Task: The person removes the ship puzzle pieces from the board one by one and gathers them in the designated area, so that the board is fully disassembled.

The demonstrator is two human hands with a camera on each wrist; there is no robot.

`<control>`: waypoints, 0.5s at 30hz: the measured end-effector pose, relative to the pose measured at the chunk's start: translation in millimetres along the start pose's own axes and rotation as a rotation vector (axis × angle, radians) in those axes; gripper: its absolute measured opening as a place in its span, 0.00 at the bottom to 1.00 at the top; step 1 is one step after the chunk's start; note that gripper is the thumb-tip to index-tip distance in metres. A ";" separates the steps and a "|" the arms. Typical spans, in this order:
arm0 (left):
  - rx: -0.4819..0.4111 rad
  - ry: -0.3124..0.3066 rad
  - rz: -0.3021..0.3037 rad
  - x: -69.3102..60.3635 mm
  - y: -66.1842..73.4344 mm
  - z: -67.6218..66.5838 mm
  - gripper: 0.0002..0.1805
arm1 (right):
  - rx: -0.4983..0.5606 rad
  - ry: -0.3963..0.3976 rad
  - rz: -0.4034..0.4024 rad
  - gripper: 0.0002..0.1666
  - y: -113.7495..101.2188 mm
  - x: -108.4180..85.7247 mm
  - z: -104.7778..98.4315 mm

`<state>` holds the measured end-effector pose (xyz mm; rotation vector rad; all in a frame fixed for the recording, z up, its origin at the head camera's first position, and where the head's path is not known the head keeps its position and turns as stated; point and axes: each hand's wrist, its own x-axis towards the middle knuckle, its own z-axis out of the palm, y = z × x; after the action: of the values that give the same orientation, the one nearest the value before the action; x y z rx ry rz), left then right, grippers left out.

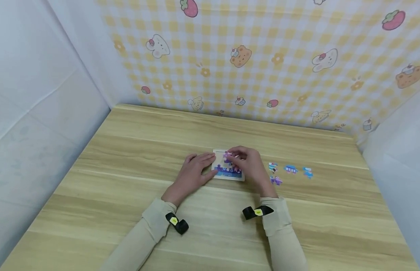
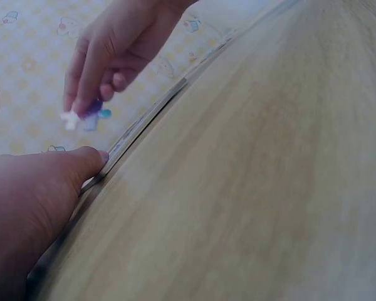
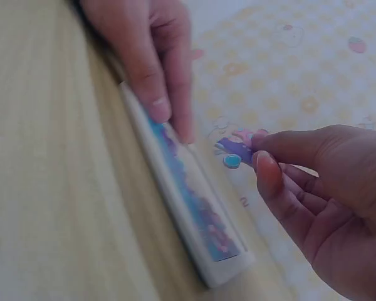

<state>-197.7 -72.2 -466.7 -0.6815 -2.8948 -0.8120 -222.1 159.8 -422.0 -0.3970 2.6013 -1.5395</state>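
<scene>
Purple puzzle piece [image 3: 237, 151] pinched, the right hand [image 1: 249, 162] hovers over the tray [image 1: 219, 159] — left hand [image 1: 193, 171] straight-fingered at its edge — apparently a fitting step, next demanding alignment.

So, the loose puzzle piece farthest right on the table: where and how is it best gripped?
The rightmost piece is probably best pinched by opposite edges, the right hand, once free, coming from above and a little from the right: the piece lies flat on the table, and the other loose pieces all lie to its left.

soft, even light; blurry, hazy wrist views
</scene>
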 end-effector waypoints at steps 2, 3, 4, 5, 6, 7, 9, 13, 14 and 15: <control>-0.004 -0.010 0.004 0.5 0.3 -0.8 0.33 | 0.035 0.040 0.000 0.14 -2.9 -5.3 -8.3; -0.007 -0.012 0.008 0.8 0.2 0.4 0.33 | 0.045 0.055 -0.002 0.14 -3.1 -9.0 -13.6; -0.008 -0.012 0.012 1.2 0.2 0.9 0.33 | 0.053 0.069 -0.002 0.15 -3.1 -13.1 -19.7; -0.012 -0.010 0.015 1.5 0.3 1.0 0.33 | 0.055 0.080 -0.005 0.15 -2.4 -17.3 -26.5; -0.016 -0.004 0.019 1.8 0.4 0.9 0.33 | 0.040 0.093 -0.007 0.15 -1.5 -22.0 -34.1; -0.018 0.002 0.022 1.9 0.2 0.7 0.33 | 0.026 0.103 -0.004 0.16 -0.5 -27.2 -42.1; -0.019 0.016 0.025 2.0 -0.4 0.1 0.33 | -0.018 0.114 0.010 0.16 3.7 -38.7 -59.1; -0.028 0.009 0.015 0.4 -0.9 -0.7 0.33 | -0.066 0.115 0.100 0.20 22.2 -65.9 -94.0; -0.031 0.005 0.015 0.2 -0.9 -0.3 0.33 | -0.075 0.106 0.135 0.21 28.2 -73.5 -102.7; -0.031 0.000 0.017 0.0 -0.8 0.3 0.33 | -0.084 0.095 0.172 0.22 34.6 -81.3 -111.2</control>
<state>-198.0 -72.6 -467.3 -0.7076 -2.8787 -0.8572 -173.3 291.7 -402.2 -0.1049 2.6960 -1.4307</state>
